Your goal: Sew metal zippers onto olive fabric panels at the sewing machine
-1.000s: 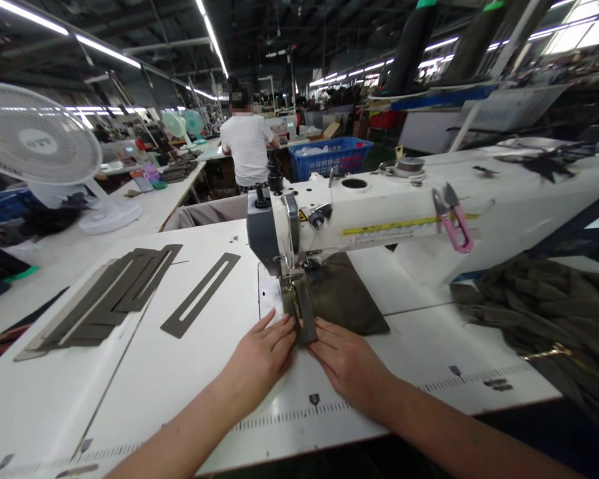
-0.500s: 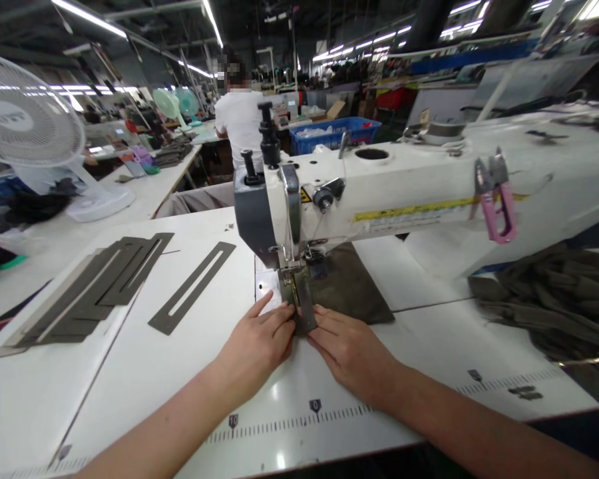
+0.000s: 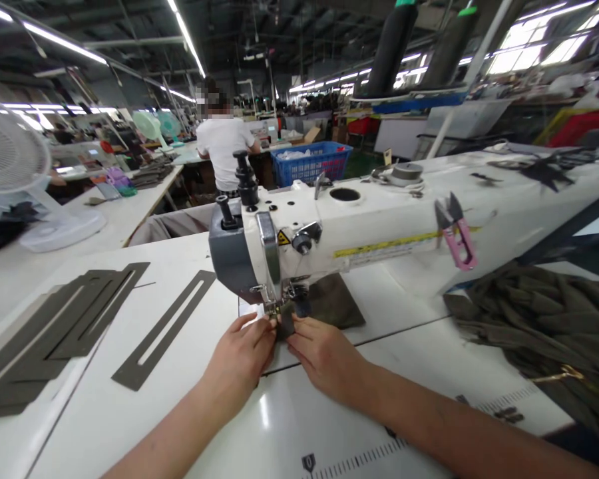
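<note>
A white sewing machine [image 3: 359, 226] stands on the white table [image 3: 180, 412]. A dark olive fabric piece [image 3: 332, 306] lies under its presser foot [image 3: 274, 307]. My left hand [image 3: 242, 356] rests on the table just left of the foot, fingers pressed together on the near end of the fabric. My right hand [image 3: 324, 359] lies just right of it, fingers flat and curled onto the same fabric edge. Both hands almost touch each other at the needle.
Slotted dark fabric strips [image 3: 160, 329] and a stack of them [image 3: 54, 332] lie at left. An olive garment pile [image 3: 534, 332] fills the right. Pink thread snips [image 3: 456, 233] hang on the machine. A fan [image 3: 14, 173] stands far left; a person in white [image 3: 224, 150] works behind.
The fabric has fed away under the foot and both hands have followed it closer to the needle. Less of the strip shows in front of the foot. The camera view shifted.
</note>
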The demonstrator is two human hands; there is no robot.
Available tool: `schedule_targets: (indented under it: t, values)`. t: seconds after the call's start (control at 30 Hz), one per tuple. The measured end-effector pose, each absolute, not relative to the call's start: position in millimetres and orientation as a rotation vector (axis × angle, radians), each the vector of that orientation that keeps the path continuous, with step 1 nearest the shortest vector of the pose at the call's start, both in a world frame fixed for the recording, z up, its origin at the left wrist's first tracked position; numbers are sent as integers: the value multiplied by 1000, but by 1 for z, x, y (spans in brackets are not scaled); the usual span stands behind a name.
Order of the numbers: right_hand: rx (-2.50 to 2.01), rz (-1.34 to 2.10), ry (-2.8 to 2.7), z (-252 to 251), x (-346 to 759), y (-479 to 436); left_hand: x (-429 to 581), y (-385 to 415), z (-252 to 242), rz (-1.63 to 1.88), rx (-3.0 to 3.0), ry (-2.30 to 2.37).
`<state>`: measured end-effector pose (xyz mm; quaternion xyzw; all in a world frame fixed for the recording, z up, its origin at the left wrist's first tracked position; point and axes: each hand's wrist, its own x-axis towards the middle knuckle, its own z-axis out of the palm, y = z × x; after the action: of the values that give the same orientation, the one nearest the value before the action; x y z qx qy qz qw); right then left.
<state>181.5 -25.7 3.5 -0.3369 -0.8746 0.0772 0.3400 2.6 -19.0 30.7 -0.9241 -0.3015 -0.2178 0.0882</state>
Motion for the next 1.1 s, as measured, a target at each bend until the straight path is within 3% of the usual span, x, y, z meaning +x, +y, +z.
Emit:
schedule_targets:
  t: [0.33, 0.7, 1.1]
  values:
    - [-949, -253, -2205, 11, 179, -38, -5, -32, 27, -610, -2678, -1044]
    - [-1059, -46, -2300, -3, 177, -17, -4, -18, 25, -500, -2730, -966]
    - [-1103, 48, -2311, 4, 177, -9, -3, -9, 20, -645, -2668, -963]
